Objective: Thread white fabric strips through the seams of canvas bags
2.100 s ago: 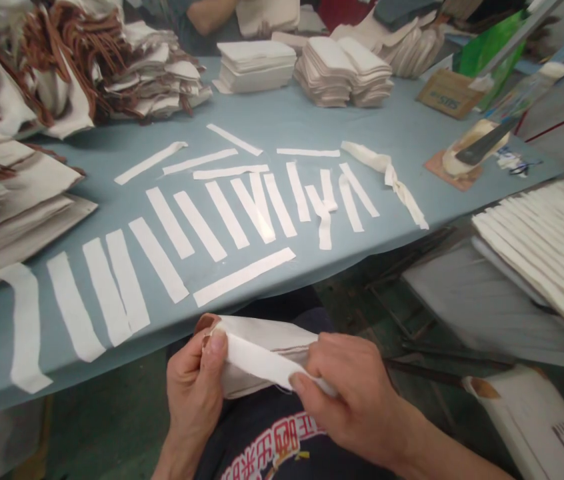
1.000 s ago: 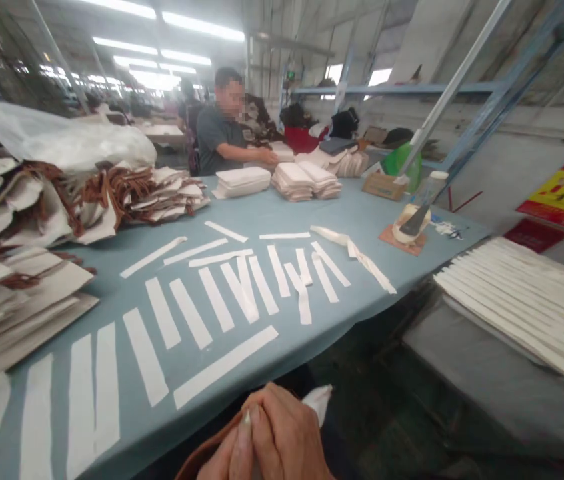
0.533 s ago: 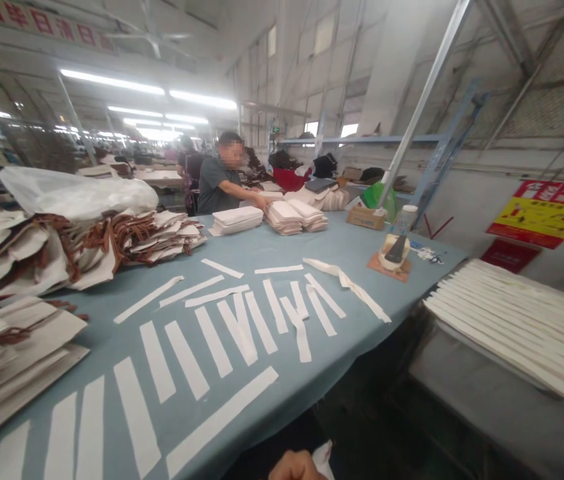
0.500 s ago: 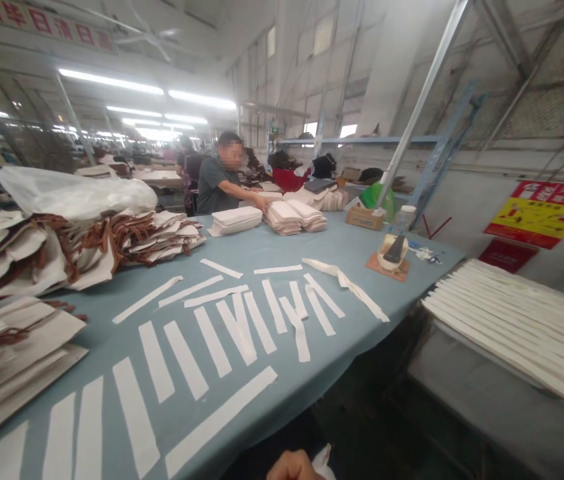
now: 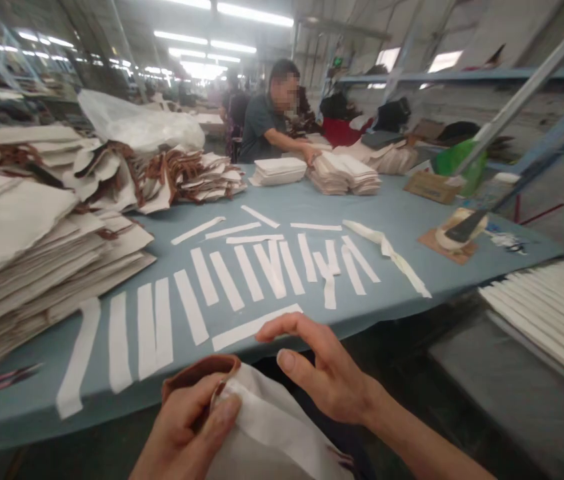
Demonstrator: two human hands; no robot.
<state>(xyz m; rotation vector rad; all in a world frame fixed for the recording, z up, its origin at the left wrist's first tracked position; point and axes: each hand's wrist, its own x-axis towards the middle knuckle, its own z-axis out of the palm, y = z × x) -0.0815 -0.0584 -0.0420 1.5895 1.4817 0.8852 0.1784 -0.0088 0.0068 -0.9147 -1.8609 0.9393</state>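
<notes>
My left hand (image 5: 189,423) pinches a piece of off-white cloth (image 5: 275,433) with a brown border (image 5: 202,373), held low in front of the table's near edge. Right of it, my right hand (image 5: 335,377) is empty, with thumb and forefinger apart. Its fingertips hover near a long white strip (image 5: 235,335) by the table edge. Beyond lie several more white strips (image 5: 192,307), spread in a rough row on the blue-green table cover (image 5: 302,210). The lower part of the cloth runs out of view.
Stacks of off-white pieces with brown edging (image 5: 37,267) fill the left side. A pink-handled tool (image 5: 2,383) lies at the near left corner. Across the table a co-worker (image 5: 267,123) touches folded stacks (image 5: 345,173). At right are a tape roll (image 5: 455,230) and a pile of white lengths (image 5: 552,300).
The view has turned left and down. Both my hands now show in front, the left with the brown-edged cloth; before, only part of one hand was visible at the bottom.
</notes>
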